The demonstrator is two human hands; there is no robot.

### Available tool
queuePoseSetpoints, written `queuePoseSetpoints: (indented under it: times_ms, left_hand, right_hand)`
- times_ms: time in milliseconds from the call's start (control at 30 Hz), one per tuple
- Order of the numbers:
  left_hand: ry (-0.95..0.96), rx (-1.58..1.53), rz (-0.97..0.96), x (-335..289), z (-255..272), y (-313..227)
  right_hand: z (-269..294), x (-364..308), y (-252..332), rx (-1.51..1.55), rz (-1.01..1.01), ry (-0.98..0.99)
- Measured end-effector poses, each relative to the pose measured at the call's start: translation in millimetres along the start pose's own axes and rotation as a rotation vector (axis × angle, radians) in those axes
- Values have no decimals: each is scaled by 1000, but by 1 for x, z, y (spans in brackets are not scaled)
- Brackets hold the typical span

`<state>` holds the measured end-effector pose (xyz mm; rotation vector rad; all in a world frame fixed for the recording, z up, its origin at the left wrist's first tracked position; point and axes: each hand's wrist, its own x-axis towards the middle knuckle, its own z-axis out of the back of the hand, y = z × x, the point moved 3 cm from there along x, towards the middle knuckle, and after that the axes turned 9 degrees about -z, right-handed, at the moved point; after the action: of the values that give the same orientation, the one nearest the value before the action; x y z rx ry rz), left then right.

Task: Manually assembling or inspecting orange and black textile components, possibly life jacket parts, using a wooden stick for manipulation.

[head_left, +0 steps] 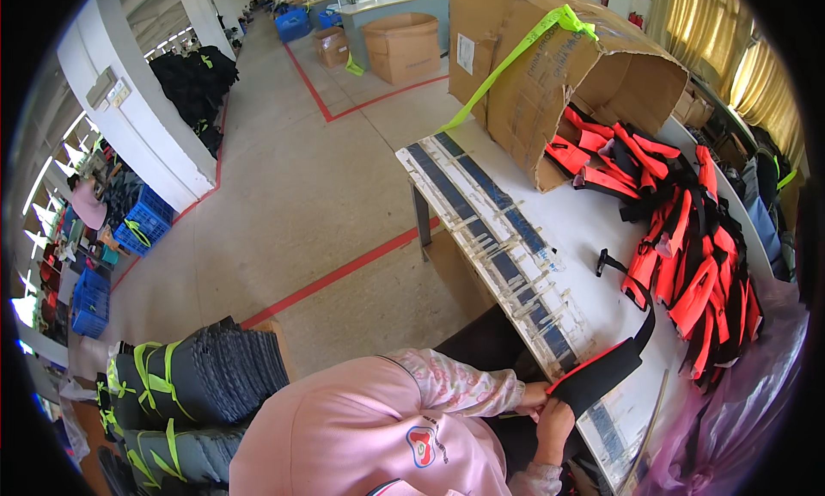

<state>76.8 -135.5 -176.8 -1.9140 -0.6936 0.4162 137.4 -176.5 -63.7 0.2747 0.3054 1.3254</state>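
Note:
My left hand (534,397), at the end of a floral sleeve, is closed at the near end of a black fabric piece (601,377) with a bright orange edge. Beside it, my right hand (556,424) pinches the same end. The piece lies across the table's edge, slanting up to the right. From its far end runs a black strap (645,326) that reaches a black buckle (612,262) on the white table (559,212). My fingertips are partly hidden behind the hands.
A heap of orange and black strapped pieces (696,272) spills from a tipped cardboard box (524,83). Clear plastic wrap (739,410) hangs at the right. Tied stacks of dark panels (215,371) stand left of me. A pillar (142,109) and blue crates (146,221) are farther off.

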Motion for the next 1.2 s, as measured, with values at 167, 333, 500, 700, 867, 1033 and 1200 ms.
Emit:
queuePoseSetpoints:
  times_ms: [167,333,500,700,867,1033,1200]
  left_hand:
    - [-219,-178,113,-5,-8,-18]
    - [-101,123,177,-8,-9,-25]
    - [-57,155,179,-7,-9,-25]
    - [-82,99,213,-9,-12,-29]
    - [-40,290,79,-12,2,-2]
    - [-72,405,133,-18,12,19]
    - [-209,198,252,-28,7,-4]
  right_hand:
    - [-1,-3,-4,141,16,-38]
    - [-13,0,-12,27,-117,28]
    - [-21,10,-21,-100,26,-126]
    - [-20,17,-28,-322,164,66]
    - [-32,1,-18,-400,27,134]
    - [-52,-3,-14,-496,-37,148]
    - [-39,11,-17,-4,-242,267]
